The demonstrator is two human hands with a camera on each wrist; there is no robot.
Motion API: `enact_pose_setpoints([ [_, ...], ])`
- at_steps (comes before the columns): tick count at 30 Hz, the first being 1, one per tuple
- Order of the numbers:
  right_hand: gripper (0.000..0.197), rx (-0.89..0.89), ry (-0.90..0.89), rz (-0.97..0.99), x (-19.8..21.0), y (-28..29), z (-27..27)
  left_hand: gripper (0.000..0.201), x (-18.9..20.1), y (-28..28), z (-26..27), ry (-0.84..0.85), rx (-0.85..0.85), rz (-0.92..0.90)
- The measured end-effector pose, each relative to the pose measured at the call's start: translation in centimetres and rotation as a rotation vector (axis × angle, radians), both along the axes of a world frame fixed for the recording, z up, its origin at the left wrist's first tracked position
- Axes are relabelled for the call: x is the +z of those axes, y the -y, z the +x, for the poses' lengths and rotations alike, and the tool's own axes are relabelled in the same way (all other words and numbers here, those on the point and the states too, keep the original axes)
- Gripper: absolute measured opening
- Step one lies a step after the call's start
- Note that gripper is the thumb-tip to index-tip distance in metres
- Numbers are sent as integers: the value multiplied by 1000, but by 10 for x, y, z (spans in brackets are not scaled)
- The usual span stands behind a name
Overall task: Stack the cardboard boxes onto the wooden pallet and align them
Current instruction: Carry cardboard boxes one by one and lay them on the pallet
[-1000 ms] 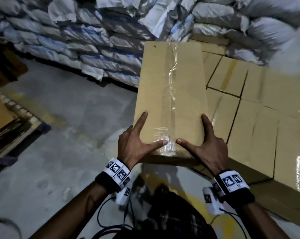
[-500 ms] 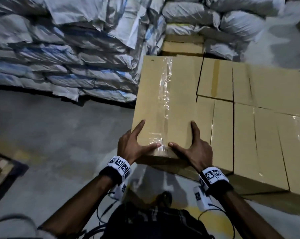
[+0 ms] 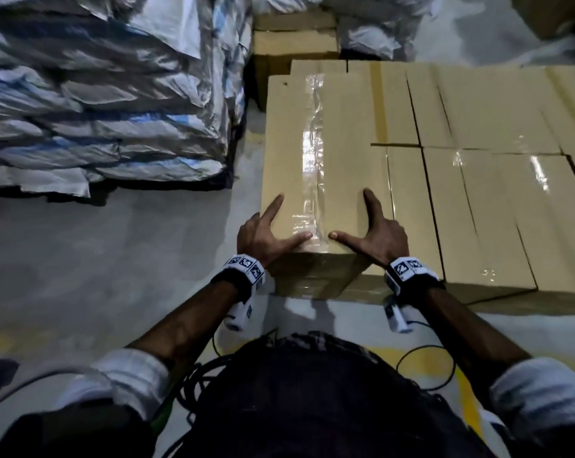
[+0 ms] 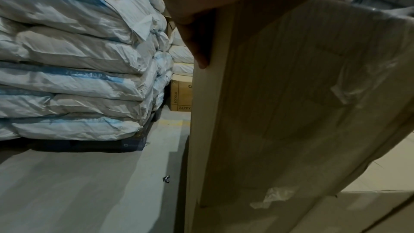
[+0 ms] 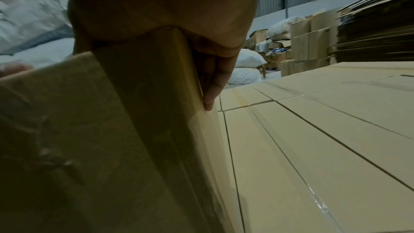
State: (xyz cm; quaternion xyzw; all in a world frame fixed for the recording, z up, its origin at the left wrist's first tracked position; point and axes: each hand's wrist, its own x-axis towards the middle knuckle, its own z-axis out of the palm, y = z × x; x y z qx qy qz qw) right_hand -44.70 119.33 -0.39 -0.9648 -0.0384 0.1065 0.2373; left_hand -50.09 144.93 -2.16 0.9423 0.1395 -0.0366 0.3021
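Since the earlier frames the taped cardboard box (image 3: 315, 166) has come down lower and closer to the layer of stacked boxes (image 3: 477, 180) filling the right of the frame, its right edge now just beside them at centre frame. Left hand (image 3: 263, 234) and right hand (image 3: 377, 234) hold its near end, thumbs and forefingers spread flat on the top, remaining fingers (image 5: 212, 84) wrapped down the sides. White woven sacks (image 3: 97, 104) are piled upper left on grey floor (image 3: 97, 259); box contents unseen, pallet hidden.
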Motion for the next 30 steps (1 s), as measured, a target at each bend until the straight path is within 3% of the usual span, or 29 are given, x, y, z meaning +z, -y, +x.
enact_pose_setpoints([
  [8,124,-36,-33,4,-12,-6,18,135,-6,-12,25,-20,-77,-89],
  [20,132,-71,-70,35,-18,5,38,140,-8,-9,39,-102,-165,-104],
  [30,124,-50,-81,65,-17,10,36,133,-5,-7,37,-152,-185,-66],
])
